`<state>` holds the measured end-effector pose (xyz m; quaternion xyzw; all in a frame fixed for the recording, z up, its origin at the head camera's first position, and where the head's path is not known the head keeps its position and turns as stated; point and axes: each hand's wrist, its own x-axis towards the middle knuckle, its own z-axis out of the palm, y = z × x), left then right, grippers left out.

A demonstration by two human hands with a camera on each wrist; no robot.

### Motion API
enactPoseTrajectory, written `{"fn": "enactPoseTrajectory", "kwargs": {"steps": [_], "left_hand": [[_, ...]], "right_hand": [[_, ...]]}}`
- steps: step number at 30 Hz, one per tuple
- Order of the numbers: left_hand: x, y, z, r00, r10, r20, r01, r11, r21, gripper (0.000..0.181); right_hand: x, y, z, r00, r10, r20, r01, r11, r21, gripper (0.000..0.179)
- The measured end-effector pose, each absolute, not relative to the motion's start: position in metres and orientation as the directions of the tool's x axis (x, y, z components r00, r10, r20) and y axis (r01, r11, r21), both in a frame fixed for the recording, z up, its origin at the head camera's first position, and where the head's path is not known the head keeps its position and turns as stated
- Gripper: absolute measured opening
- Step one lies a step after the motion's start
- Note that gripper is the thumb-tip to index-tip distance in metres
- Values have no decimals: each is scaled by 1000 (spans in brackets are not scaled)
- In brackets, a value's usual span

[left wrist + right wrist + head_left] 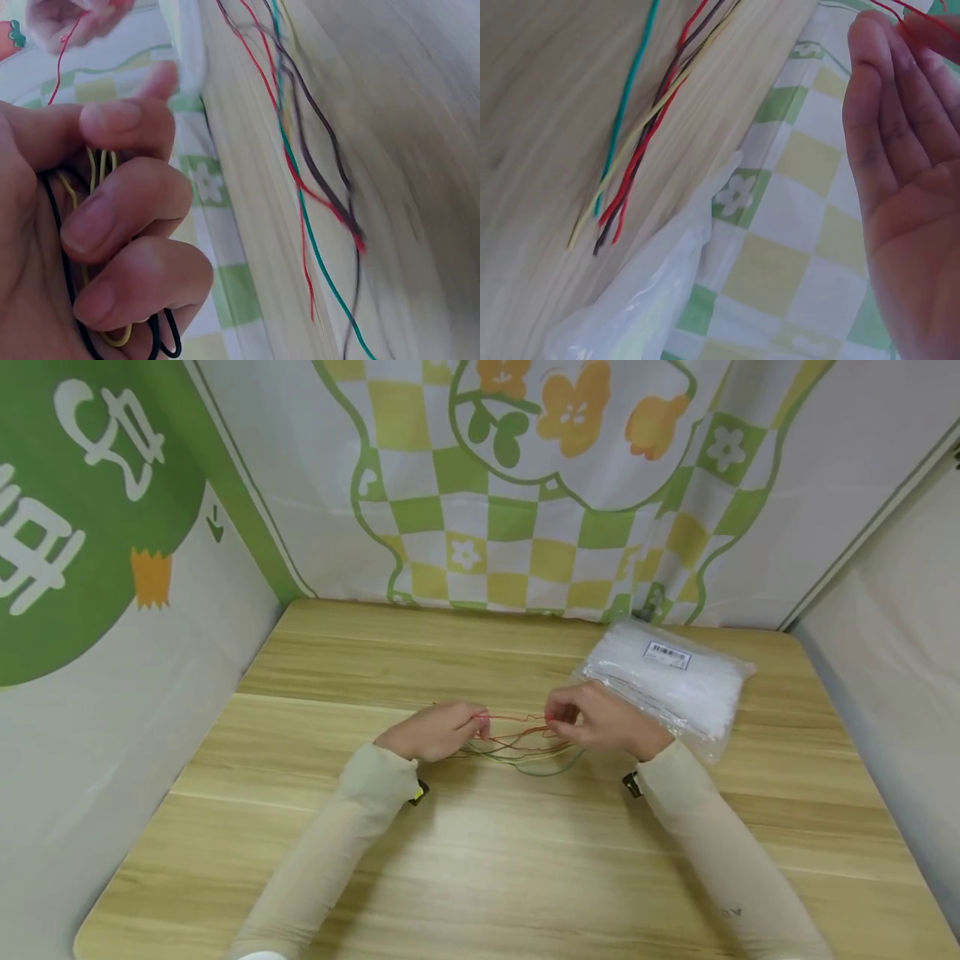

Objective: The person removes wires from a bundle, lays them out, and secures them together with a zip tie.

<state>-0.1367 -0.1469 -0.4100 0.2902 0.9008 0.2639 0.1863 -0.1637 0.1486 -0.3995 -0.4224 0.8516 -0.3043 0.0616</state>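
Work surface: a table [480, 868] with a light wood-grain top and rounded corners; pale bands of light lie across its near half.
Rear wall: a hanging cloth [510, 518] with green, yellow and white checks, small white flowers and orange blossoms, meeting the table's far edge; folds show toward its right side.
Left wall: a white panel with a large green area [97, 585], white lettering and an orange motif [152, 578].
Right wall: a plain pale panel [892, 560].
Package: a clear plastic bag [622, 672] with white contents and a barcode label [667, 655], at the right rear of the table, just beyond the right hand [600, 722].
Strands: thin red, green, yellow and dark strands [309, 225], spanning the gap between the hands over the table's middle; the head view does not settle which touch the top.
Left fingers: curled over gathered black and yellow lengths in the palm of the left hand [435, 732].
Right fingers: thumb and forefinger pinch a red strand [510, 718]; the others lie together.
Sleeves: cream, on both arms.
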Motion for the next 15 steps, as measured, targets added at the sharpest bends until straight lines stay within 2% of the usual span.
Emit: {"fn": "enactPoseTrajectory", "kwargs": {"steps": [4, 9, 15], "left_hand": [[-136, -158, -411, -761, 619, -194, 427, 704, 567, 43], [-136, -165, -412, -740, 658, -137, 457, 642, 616, 40], [-132, -172, -413, -657, 744, -125, 482, 541, 689, 36]], "right_hand": [[-163, 157, -402, -642, -754, 139, -677, 473, -563, 5], [-162, 161, -406, -652, -751, 99, -644, 481, -594, 5], [-161, 161, -412, -649, -756, 81, -636, 481, -603, 8]]}}
